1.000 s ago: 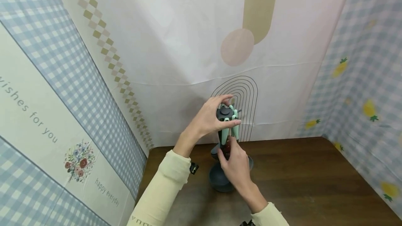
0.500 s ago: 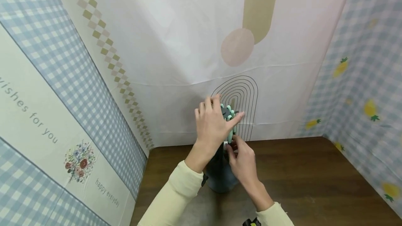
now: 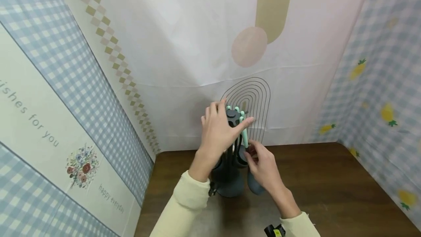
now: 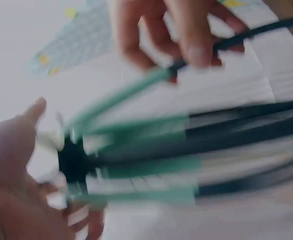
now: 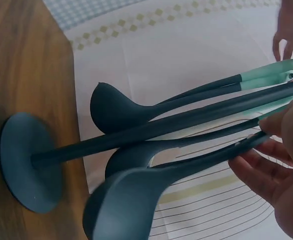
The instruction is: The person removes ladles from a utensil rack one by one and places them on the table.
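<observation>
A dark utensil stand [image 5: 30,162] with a round base and a pole carries several utensils with mint-green handles. My right hand [image 3: 264,164] pinches the dark shaft of a ladle [image 5: 129,202] just below its green handle. That ladle tilts outward from the others, and its handle top is at the holder head in the left wrist view. My left hand [image 3: 215,129] is about the holder head [image 3: 232,115], thumb stretched out in front and fingers behind. Whether those fingers touch it, I cannot tell. Another ladle [image 5: 114,110] hangs on the pole's far side in the right wrist view.
The stand is on a brown wooden table [image 3: 312,185], near its back edge. A white patterned cloth [image 3: 181,46] hangs close behind. Checked cloths line the left [image 3: 88,76] and right [image 3: 388,83] sides.
My left hand has turned and shifted left on the holder head, its thumb now reaching across the front. My right hand has moved right, drawing the ladle outward from the pole.
</observation>
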A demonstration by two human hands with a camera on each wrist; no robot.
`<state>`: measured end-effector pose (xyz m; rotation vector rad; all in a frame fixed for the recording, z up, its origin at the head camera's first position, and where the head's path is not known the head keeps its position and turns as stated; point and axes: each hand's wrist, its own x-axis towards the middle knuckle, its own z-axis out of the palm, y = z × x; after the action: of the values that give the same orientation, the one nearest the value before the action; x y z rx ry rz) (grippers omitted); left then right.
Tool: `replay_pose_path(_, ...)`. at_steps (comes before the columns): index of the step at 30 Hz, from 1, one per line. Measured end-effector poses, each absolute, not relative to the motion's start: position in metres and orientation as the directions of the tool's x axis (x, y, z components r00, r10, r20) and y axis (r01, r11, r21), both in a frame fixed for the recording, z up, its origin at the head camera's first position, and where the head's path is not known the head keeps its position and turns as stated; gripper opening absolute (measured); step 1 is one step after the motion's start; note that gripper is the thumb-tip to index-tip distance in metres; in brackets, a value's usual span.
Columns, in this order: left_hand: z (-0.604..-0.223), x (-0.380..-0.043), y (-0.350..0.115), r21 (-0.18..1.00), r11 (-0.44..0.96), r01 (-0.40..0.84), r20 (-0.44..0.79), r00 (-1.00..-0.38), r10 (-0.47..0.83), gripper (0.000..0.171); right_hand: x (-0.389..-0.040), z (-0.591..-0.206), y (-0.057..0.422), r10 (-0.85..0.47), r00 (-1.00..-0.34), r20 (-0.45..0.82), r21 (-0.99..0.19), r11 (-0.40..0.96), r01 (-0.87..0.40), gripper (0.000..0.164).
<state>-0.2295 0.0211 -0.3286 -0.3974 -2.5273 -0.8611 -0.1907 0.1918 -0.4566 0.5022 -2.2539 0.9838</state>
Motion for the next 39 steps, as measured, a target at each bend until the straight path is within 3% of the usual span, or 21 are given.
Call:
replay_pose_path(4, -0.338, -0.24, -0.004, 0.678, 0.568, 0.466, 0.427, -0.879, 0.212, 0.101, -0.19, -0.456, 0.197, -0.12, -0.732, 0.671, -0.513, 0.638, -0.575, 0.039)
replay_pose_path(10, -0.356, -0.249, -0.013, 0.792, 0.388, 0.471, 0.398, -0.881, 0.256, 0.091, -0.186, -0.456, 0.204, -0.123, -0.729, 0.673, -0.51, 0.637, -0.578, 0.039)
replay_pose_path(15, -0.363, -0.249, -0.01, 0.806, 0.371, 0.462, 0.413, -0.887, 0.206, 0.083, -0.184, -0.455, 0.209, -0.126, -0.726, 0.676, -0.5, 0.644, -0.578, 0.039)
replay_pose_path(39, -0.365, -0.249, -0.006, 0.799, 0.344, 0.494, 0.443, -0.869, 0.22, 0.081, -0.177, -0.444, 0.219, -0.107, -0.695, 0.711, -0.478, 0.652, -0.589, 0.041)
